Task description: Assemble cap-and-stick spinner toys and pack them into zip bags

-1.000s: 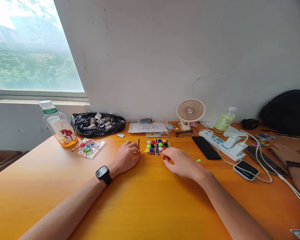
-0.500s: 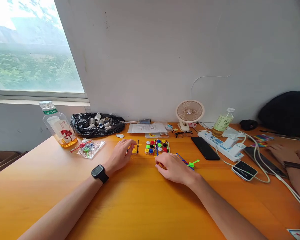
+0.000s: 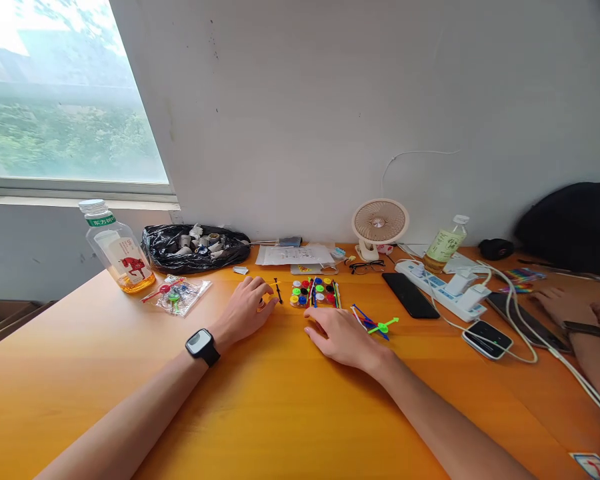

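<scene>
My left hand (image 3: 245, 308), with a black watch (image 3: 200, 343) on the wrist, is curled at a small black and yellow plastic piece (image 3: 279, 291). Its thumb and index finger are bent around the near side, and part of the piece is hidden behind them. My right hand (image 3: 337, 333) hovers or rests low over the table, thumb and index finger apart, holding nothing that I can see. Just beyond it lie several round coloured discs (image 3: 300, 293) in rows, with thin coloured sticks (image 3: 336, 293) among them. Right of that hand is a blue, red and green stick piece (image 3: 375, 325).
On the left are a bottle (image 3: 120, 257), a clear bag of plastic parts (image 3: 177, 297) and a black bag (image 3: 195, 250). Papers (image 3: 295, 255), a fan (image 3: 380, 223), a phone (image 3: 410, 295) and a power strip (image 3: 440, 293) with cables stand behind. Another person's arm (image 3: 587, 330) is at right.
The black and yellow piece has tilted slightly, and my left thumb has come forward beside it. My right hand's fingers have shifted a little left and spread from the thumb.
</scene>
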Available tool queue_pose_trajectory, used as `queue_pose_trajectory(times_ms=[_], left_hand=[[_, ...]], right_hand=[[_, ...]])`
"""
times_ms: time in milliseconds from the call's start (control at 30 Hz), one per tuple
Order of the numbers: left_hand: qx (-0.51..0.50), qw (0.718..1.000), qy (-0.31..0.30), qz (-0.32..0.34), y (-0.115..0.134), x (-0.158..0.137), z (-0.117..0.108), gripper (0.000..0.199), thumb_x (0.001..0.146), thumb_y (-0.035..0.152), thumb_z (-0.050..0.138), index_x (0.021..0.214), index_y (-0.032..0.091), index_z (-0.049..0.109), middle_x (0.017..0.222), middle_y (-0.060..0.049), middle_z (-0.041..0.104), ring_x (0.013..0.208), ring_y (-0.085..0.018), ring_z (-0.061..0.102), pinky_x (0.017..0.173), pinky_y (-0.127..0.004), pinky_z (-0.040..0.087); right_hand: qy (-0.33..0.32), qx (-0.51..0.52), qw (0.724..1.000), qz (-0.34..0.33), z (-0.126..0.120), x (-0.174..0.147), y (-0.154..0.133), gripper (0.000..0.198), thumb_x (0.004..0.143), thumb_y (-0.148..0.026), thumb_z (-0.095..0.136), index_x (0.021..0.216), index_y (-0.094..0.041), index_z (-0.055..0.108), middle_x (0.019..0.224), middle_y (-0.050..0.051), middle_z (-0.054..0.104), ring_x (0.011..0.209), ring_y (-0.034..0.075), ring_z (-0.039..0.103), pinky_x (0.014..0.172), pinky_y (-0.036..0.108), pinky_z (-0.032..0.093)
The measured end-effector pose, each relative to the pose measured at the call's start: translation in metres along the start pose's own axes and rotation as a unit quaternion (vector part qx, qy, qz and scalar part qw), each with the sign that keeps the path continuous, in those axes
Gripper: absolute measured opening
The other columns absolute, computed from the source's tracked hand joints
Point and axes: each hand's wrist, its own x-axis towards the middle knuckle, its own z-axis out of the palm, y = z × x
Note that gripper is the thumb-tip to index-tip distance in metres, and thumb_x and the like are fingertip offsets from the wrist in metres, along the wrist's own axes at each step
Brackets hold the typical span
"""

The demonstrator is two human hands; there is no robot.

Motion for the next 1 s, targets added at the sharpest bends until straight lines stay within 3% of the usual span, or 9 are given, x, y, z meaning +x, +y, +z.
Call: queue_pose_trajectory(times_ms=[167, 300, 400, 533, 800, 1000], left_hand=[[-0.073, 0.994, -0.046, 0.065, 0.032, -0.005, -0.005, 0.016, 0.106, 0.036, 0.056, 0.109, 0.022, 0.064, 0.108, -0.008, 0.066, 0.099, -0.025, 0.058, 0.088, -0.041, 0.051], [-0.116, 0.979, -0.126, 0.111, 0.051, -0.009, 0.002, 0.014, 0.103, 0.037, 0.061, 0.108, 0.023, 0.064, 0.108, -0.007, 0.067, 0.099, -0.026, 0.061, 0.087, -0.040, 0.051], [-0.167, 0.966, -0.164, 0.111, 0.055, -0.011, 0.007, 0.015, 0.103, 0.036, 0.063, 0.111, 0.024, 0.064, 0.107, -0.007, 0.068, 0.100, -0.025, 0.064, 0.087, -0.036, 0.053], [-0.196, 0.961, -0.167, 0.096, 0.053, -0.013, 0.008, 0.016, 0.101, 0.037, 0.065, 0.112, 0.025, 0.065, 0.108, -0.006, 0.069, 0.097, -0.023, 0.067, 0.085, -0.034, 0.053], [-0.257, 0.956, -0.139, 0.016, 0.046, -0.014, 0.003, 0.036, 0.098, 0.035, 0.064, 0.132, 0.026, 0.053, 0.111, -0.007, 0.071, 0.082, -0.019, 0.069, 0.072, -0.030, 0.054], [-0.246, 0.961, -0.126, 0.013, 0.045, -0.011, 0.004, 0.018, 0.104, 0.030, 0.054, 0.112, 0.023, 0.068, 0.094, -0.003, 0.074, 0.079, -0.017, 0.066, 0.072, -0.027, 0.049]], right_hand=[[0.056, -0.028, 0.993, 0.100, -0.002, 0.005, 0.002, 0.024, 0.107, -0.028, 0.044, 0.104, -0.023, 0.067, 0.085, 0.005, 0.075, 0.074, 0.021, 0.069, 0.065, 0.030, 0.032], [0.097, 0.072, 0.990, 0.077, -0.006, 0.007, 0.001, 0.034, 0.111, -0.036, 0.036, 0.100, -0.022, 0.065, 0.091, 0.004, 0.074, 0.078, 0.019, 0.066, 0.067, 0.028, 0.037], [0.052, 0.142, 0.987, 0.049, -0.002, 0.005, -0.001, 0.027, 0.106, -0.036, 0.046, 0.097, -0.022, 0.067, 0.093, 0.003, 0.074, 0.077, 0.017, 0.063, 0.068, 0.026, 0.039], [-0.001, 0.224, 0.974, 0.041, 0.008, 0.006, 0.000, 0.022, 0.102, -0.029, 0.052, 0.093, -0.020, 0.069, 0.085, 0.001, 0.072, 0.071, 0.015, 0.058, 0.065, 0.026, 0.038], [0.034, 0.315, 0.947, 0.060, 0.010, 0.013, 0.009, 0.027, 0.100, -0.038, 0.055, 0.089, -0.017, 0.068, 0.075, -0.001, 0.060, 0.065, 0.014, 0.048, 0.061, 0.026, 0.037], [-0.010, 0.417, 0.906, 0.070, 0.006, 0.014, 0.012, 0.019, 0.089, -0.035, 0.067, 0.085, -0.017, 0.070, 0.073, 0.000, 0.062, 0.065, 0.013, 0.050, 0.059, 0.026, 0.038]])
